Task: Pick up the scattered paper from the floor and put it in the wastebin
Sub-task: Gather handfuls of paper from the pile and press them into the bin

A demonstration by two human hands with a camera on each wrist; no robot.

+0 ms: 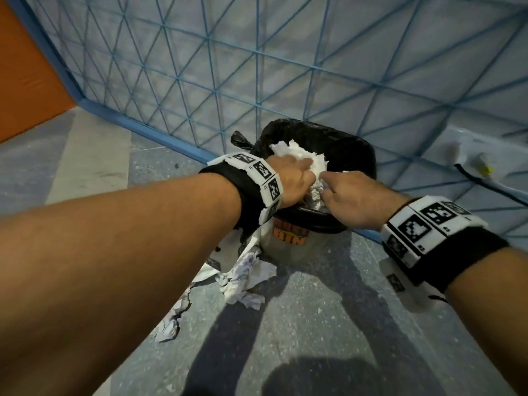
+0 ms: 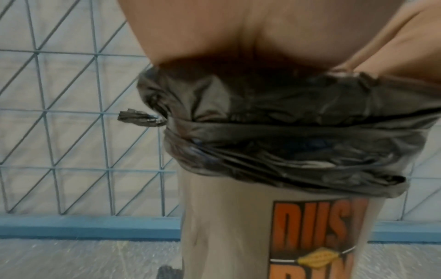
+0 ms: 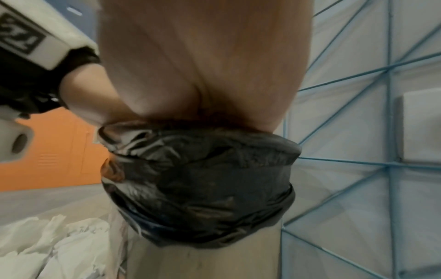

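The grey wastebin [image 1: 285, 247] labelled "DUST BIN" has a black liner [image 1: 360, 158] folded over its rim and stands against the fence. A wad of crumpled white paper [image 1: 297, 155] sits in its mouth. My left hand [image 1: 307, 174] grips the wad from the left and my right hand [image 1: 328, 185] grips it from the right, fingers curled down into it. More crumpled paper [image 1: 245, 278] lies on the floor left of the bin's foot, with another piece [image 1: 171, 328] nearer me. The wrist views show only my left palm [image 2: 238, 37] and right palm [image 3: 203, 66] above the liner [image 2: 286, 132]; the fingers are hidden.
A blue wire-grid fence [image 1: 257, 67] with pale sheeting runs right behind the bin. An orange wall [image 1: 25, 81] stands at the far left. A black cable [image 1: 491, 185] and a small yellow object [image 1: 485, 169] lie at the right. Grey floor [image 1: 300, 324] stretches toward me.
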